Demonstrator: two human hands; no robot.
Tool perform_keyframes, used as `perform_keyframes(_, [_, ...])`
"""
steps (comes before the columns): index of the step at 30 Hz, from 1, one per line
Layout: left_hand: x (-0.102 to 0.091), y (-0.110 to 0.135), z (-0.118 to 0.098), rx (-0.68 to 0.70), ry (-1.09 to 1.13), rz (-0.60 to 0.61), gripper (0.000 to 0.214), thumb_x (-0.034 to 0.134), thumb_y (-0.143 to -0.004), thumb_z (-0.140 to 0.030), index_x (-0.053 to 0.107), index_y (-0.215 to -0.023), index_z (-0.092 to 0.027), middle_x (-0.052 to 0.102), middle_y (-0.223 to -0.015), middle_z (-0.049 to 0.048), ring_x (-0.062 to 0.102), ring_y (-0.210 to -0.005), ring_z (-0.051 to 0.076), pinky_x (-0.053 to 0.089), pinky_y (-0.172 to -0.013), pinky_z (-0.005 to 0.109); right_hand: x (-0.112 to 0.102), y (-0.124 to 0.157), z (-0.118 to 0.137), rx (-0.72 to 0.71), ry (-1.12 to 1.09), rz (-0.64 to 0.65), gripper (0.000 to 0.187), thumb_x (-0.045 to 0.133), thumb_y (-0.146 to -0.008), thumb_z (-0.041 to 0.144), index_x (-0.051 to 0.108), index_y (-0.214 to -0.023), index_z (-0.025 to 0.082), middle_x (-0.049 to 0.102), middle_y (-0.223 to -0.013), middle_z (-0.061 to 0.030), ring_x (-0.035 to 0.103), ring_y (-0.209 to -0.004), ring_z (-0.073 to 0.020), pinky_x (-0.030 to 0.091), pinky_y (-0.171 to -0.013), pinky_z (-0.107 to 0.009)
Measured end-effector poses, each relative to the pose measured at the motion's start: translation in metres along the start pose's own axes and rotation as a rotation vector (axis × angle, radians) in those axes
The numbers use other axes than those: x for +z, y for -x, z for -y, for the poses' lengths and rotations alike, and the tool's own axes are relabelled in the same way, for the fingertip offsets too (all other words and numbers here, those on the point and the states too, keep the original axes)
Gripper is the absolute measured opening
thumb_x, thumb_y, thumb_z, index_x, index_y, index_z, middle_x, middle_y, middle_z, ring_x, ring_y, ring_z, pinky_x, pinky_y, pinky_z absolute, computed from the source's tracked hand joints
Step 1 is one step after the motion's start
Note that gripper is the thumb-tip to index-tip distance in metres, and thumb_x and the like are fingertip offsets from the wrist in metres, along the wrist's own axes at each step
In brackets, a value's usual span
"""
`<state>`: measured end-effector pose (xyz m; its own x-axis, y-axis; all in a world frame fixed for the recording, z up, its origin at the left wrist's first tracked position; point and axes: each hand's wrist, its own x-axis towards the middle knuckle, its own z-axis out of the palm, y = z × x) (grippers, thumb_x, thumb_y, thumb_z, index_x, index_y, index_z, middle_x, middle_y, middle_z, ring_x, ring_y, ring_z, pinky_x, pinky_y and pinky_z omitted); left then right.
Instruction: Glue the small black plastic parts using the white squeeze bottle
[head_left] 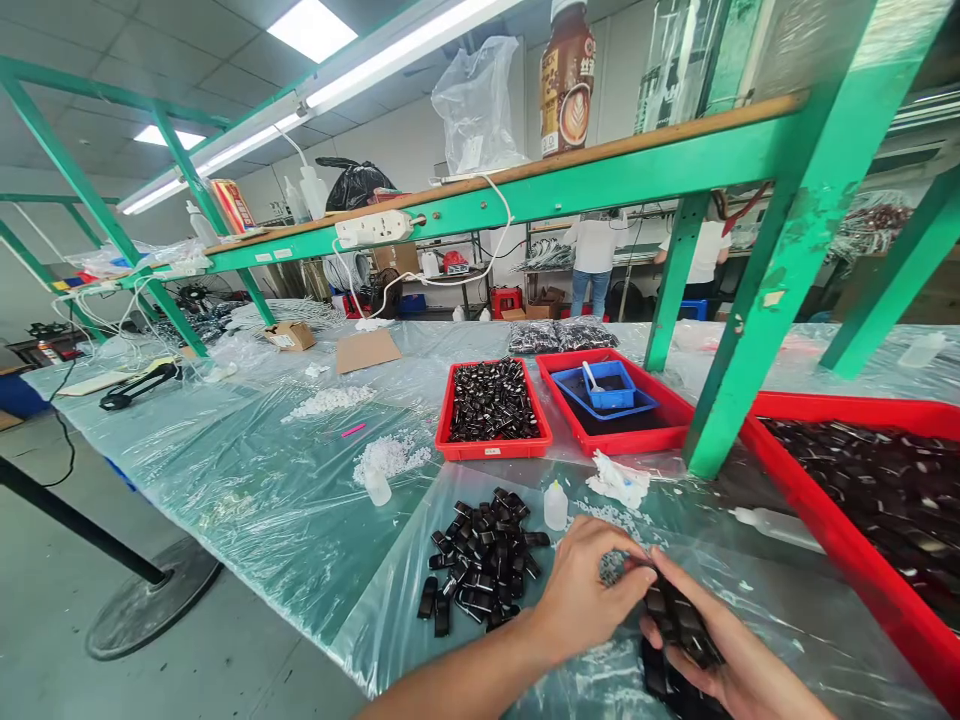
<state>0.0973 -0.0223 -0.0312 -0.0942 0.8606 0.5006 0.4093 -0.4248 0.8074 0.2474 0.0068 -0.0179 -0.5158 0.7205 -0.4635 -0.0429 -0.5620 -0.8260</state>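
Observation:
My right hand (724,650) is closed around several glossy black plastic pieces (679,615), lined up in a row along the palm. My left hand (589,585) reaches over to the upper end of this row, thumb and fingertips pinched together; whatever sits between them is too small or hidden to make out. More black pieces (660,680) lie under the right hand, partly covered by it. To the left of my left hand spreads a loose pile of similar black pieces (484,560). Small clear-white bits (611,565) are scattered behind the left hand.
A small squeeze bottle (555,505) and crumpled white tissue (619,480) stand just beyond my hands. Red trays (493,452) hold black parts, one with blue trays (616,398) inside. A green post (742,330) rises at right. White granules (390,455) lie on the plastic-covered table.

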Motion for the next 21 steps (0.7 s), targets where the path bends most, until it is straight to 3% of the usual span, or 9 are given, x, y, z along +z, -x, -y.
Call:
perform_keyframes(4, [-0.010,-0.005,0.004,0.025,-0.136,0.103,0.010,0.068,-0.091,-0.028,0.073,-0.095,-0.019,0.074,-0.095,0.0067,0.067,-0.094,0.022,0.051,-0.089,0.035,-0.013,-0.001,0.011,-0.128,0.147,-0.124,0.046,0.081,-0.062,0.061,0.064,-0.078,0.021,0.065,-0.070,-0.0029,0.045,-0.047,-0.0093,0.025,-0.035,-0.016])
perform_keyframes(7, [-0.019,-0.007,0.008,0.048,-0.425,0.275,0.016,0.066,-0.092,-0.029,0.072,-0.103,-0.019,0.073,-0.102,0.0081,0.066,-0.100,0.024,0.050,-0.092,0.037,-0.036,0.002,0.019,-0.188,0.424,-0.082,0.042,0.078,-0.066,0.060,0.067,-0.080,0.022,0.064,-0.073,-0.0022,0.043,-0.047,-0.0089,0.024,-0.034,-0.017])
perform_keyframes(9, [-0.023,-0.008,0.011,0.052,-0.631,0.402,0.022,0.067,-0.091,-0.032,0.072,-0.107,-0.018,0.071,-0.106,0.0094,0.063,-0.107,0.027,0.049,-0.095,0.039,-0.051,0.006,0.018,-0.207,0.643,-0.053,0.037,0.077,-0.066,0.058,0.069,-0.076,0.023,0.062,-0.067,-0.0008,0.041,-0.045,-0.0094,0.027,-0.034,-0.017])
perform_keyframes(12, [-0.022,-0.006,0.017,0.056,-0.811,0.522,0.024,0.066,-0.092,-0.035,0.072,-0.107,-0.017,0.069,-0.106,0.0095,0.061,-0.108,0.027,0.049,-0.093,0.038,-0.062,0.011,0.003,-0.380,0.813,-0.162,0.024,0.074,-0.065,0.047,0.072,-0.078,0.027,0.067,-0.074,-0.0009,0.040,-0.042,-0.0099,0.030,-0.032,-0.021])
perform_keyframes(17, [-0.015,-0.003,0.023,0.111,-0.876,0.521,0.020,0.060,-0.096,-0.032,0.071,-0.101,-0.017,0.068,-0.103,0.0085,0.060,-0.104,0.026,0.048,-0.090,0.037,-0.069,0.004,-0.022,-0.506,1.013,-0.137,0.005,0.067,-0.063,0.027,0.068,-0.067,0.026,0.061,-0.059,0.0015,0.054,-0.053,-0.0171,0.038,-0.044,-0.024])
perform_keyframes(21, [-0.011,-0.003,0.025,0.102,-0.873,0.495,0.019,0.058,-0.096,-0.032,0.071,-0.096,-0.017,0.068,-0.101,0.0088,0.060,-0.102,0.025,0.047,-0.091,0.037,-0.082,-0.010,-0.021,-0.488,1.177,-0.057,0.006,0.071,-0.062,0.026,0.067,-0.065,0.025,0.066,-0.064,0.0008,0.060,-0.062,-0.0208,0.044,-0.054,-0.026])
